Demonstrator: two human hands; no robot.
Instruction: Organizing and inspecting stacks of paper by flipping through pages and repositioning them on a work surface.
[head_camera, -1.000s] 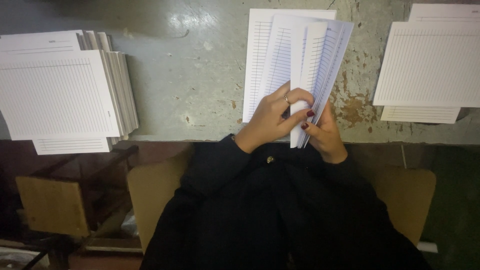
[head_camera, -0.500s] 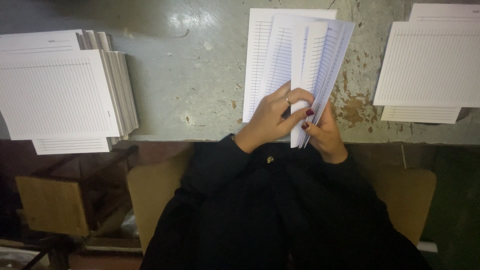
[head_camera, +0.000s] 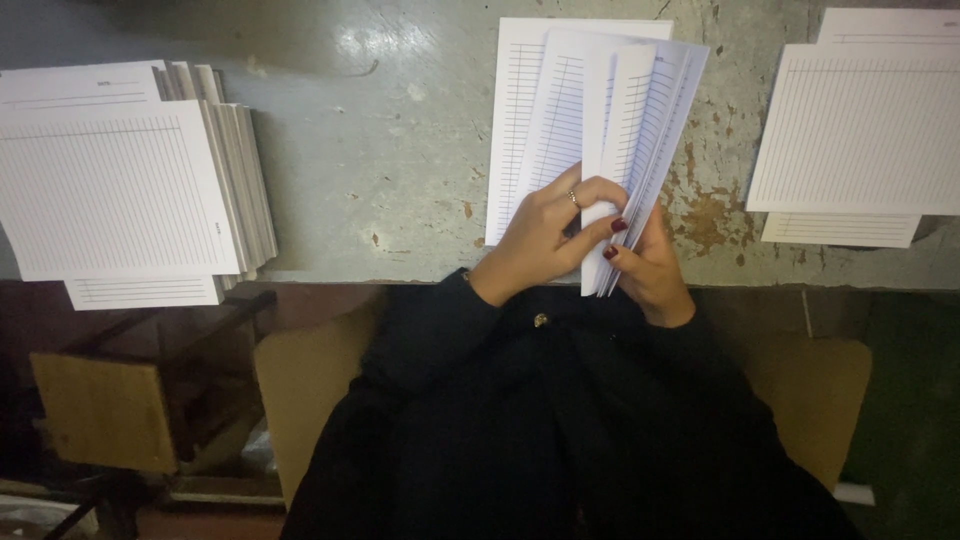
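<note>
White ruled sheets (head_camera: 610, 130), fanned and half-gathered, sit clenched in both grips, left hand (head_camera: 540, 235) and right hand (head_camera: 650, 270); beside them, stacks (head_camera: 110, 190) wait on the worktop (head_camera: 380, 150).

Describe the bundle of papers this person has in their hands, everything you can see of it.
The bundle of sheets is white paper printed with fine ruled lines, some sheets also with columns. It is fanned out, the sheets spreading apart toward the far end and gathered at the near end. The left hand lies across the front with its fingers curled over the sheets, a ring on one finger; the right hand pinches the near edge from behind. The far part lies over the worn grey table.
</note>
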